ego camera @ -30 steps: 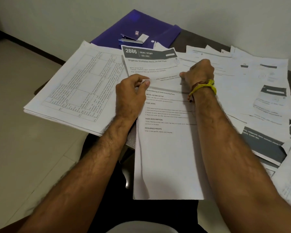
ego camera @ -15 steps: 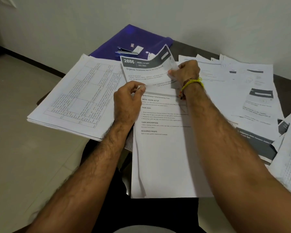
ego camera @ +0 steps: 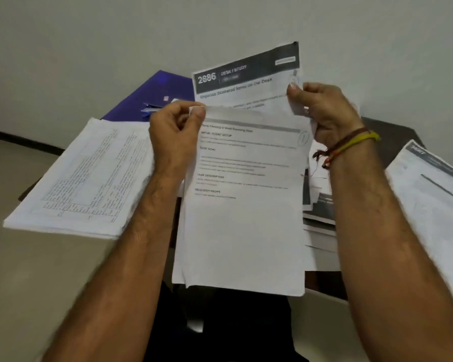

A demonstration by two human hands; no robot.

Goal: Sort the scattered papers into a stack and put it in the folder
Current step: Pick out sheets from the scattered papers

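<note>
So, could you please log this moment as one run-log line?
left hand: pinches front sheet | right hand: grips 2886 sheet | both sheets raised | folder: on desk

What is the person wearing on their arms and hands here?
Both forearms are bare and hairy, with no sleeves in view. The right hand has a yellow band and a dark reddish thread bracelet with a frayed knot at the wrist. The left hand wears nothing visible.
</note>
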